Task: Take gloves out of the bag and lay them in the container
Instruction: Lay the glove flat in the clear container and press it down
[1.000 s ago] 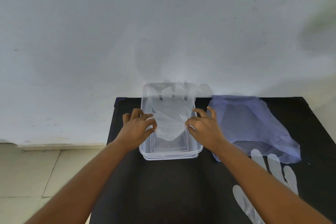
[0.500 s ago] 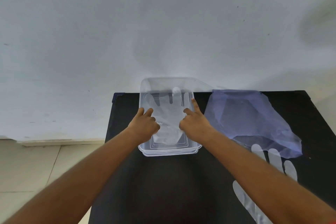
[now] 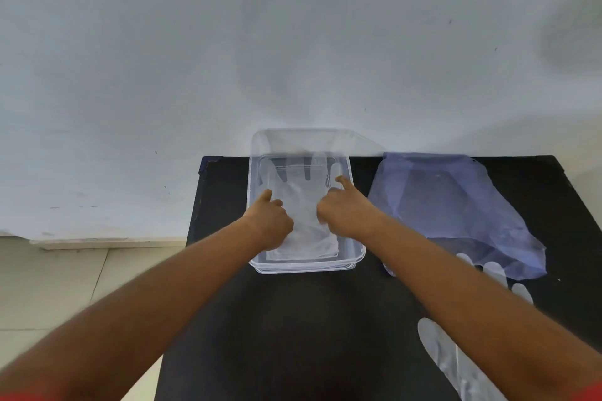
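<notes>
A clear plastic container (image 3: 306, 266) stands at the back of the black table (image 3: 293, 322). A translucent white glove (image 3: 304, 205) lies flat inside it, fingers pointing at the wall. My left hand (image 3: 270, 221) is curled on the glove's left edge, down in the container. My right hand (image 3: 345, 212) grips the right edge with its index finger stretched forward. The crumpled bluish plastic bag (image 3: 456, 205) lies to the right of the container. A second white glove (image 3: 443, 355) lies on the table at the near right, partly hidden under my right forearm.
The table's back edge meets a white wall (image 3: 293, 42). Left of the table the tiled floor (image 3: 49, 286) shows, so the table's left edge is close to the container. Bare black tabletop stretches in front of the container.
The glove hung between my hands above the container a second ago. Both hands have gone down and forward, and the glove now lies spread flat on the container's bottom.
</notes>
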